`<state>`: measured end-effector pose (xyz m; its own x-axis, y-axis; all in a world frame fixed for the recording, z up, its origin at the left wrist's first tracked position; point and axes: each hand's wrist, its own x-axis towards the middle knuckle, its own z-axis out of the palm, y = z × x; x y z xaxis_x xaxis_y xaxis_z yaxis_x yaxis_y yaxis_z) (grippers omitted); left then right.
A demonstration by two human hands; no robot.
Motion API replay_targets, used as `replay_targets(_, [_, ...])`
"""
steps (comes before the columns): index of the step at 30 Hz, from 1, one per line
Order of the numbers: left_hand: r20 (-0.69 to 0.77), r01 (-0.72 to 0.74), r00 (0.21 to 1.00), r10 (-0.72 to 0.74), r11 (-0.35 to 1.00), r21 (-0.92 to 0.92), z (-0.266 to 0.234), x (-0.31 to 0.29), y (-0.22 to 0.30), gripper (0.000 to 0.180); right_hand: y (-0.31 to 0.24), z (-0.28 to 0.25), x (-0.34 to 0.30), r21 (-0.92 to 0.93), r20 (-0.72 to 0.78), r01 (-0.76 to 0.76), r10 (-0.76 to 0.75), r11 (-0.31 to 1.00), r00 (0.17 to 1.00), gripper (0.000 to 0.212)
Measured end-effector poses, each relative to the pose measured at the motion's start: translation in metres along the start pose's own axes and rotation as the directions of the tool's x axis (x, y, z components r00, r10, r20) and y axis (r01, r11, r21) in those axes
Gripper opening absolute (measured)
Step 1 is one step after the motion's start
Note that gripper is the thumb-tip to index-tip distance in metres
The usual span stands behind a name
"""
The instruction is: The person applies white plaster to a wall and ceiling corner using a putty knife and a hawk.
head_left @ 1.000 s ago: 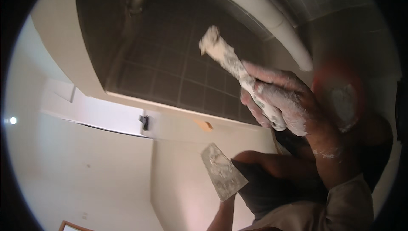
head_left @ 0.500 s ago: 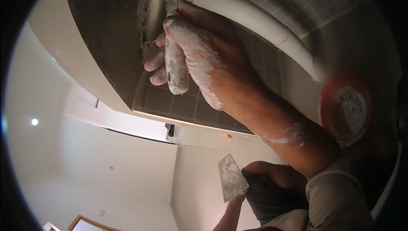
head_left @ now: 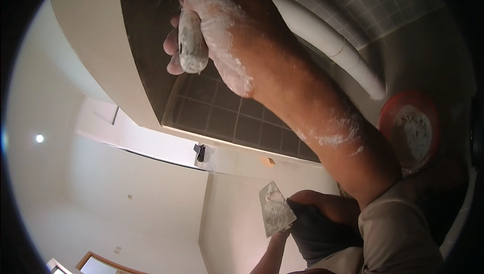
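My right hand (head_left: 219,26), dusted with white plaster, is closed around the pale, plaster-caked handle (head_left: 192,47) of a trowel. The trowel's working end is hidden behind the hand, up by the dark edge of the wall opening (head_left: 146,37). Lower in the picture, my left hand (head_left: 286,232) grips a flat grey plate (head_left: 277,213) like a plasterer's hawk, with a smear of white plaster on its face. Only a small part of that hand shows at the plate's lower corner.
Beyond my right forearm a white pipe (head_left: 317,29) runs along grey tiles (head_left: 375,4). A red basin (head_left: 385,117) holding white plaster stands to the right. Dark tiles (head_left: 222,105) lie below my right hand, bordered by a pale ledge (head_left: 242,148).
My right hand and the trowel have moved up and slightly left in the picture, while the wall edge has shifted right. My left hand with the plate stays nearly in place.
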<state>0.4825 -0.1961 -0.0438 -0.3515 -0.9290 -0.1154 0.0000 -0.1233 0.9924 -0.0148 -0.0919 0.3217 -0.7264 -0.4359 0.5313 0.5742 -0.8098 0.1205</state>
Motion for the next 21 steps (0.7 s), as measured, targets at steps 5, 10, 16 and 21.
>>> replay_targets(5, [0.018,0.002,1.000,-0.002,1.000,0.005,-0.003,0.004,0.003,0.043,-0.001,-0.008,0.008,0.047,0.052,-0.060,0.057,0.997,0.997,0.017])
replay_targets(10, [0.033,0.005,0.999,-0.006,1.000,0.026,-0.008,0.004,-0.002,0.042,0.013,-0.019,-0.013,0.046,0.201,-0.184,0.172,0.982,0.964,0.019])
replay_targets(16, [0.038,-0.004,0.999,0.001,0.998,0.067,-0.021,0.008,-0.011,0.041,0.008,-0.036,-0.027,-0.083,-0.069,-0.067,0.062,0.994,0.996,0.030])
replay_targets(21, [0.031,-0.007,1.000,0.004,0.996,0.086,-0.032,0.002,-0.014,0.040,-0.002,-0.040,0.001,-0.037,0.013,-0.052,0.052,0.998,0.999,0.012])
